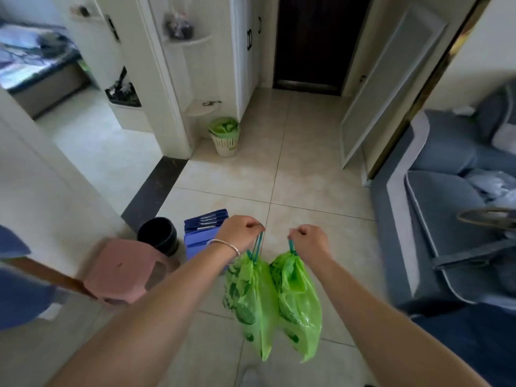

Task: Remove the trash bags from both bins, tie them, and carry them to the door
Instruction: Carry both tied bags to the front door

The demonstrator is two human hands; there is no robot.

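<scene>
Two tied green trash bags hang side by side above the tiled floor. My left hand (pixel 242 231), with a silver bangle at the wrist, grips the teal drawstring of the left green bag (pixel 251 300). My right hand (pixel 308 241) grips the drawstring of the right green bag (pixel 300 303). A black bin (pixel 159 236) stands at the lower left, with no bag visible in it. A white slotted bin (pixel 225 141) with a green liner stands by the wall ahead. The dark door (pixel 315 43) is at the end of the hallway.
A pink stool (pixel 125 272) and a blue folded box (pixel 201 233) stand left of my hands. A grey-blue sofa (pixel 446 219) fills the right side. A white panel (pixel 388 88) leans against the right wall. A doorway on the left opens into another room.
</scene>
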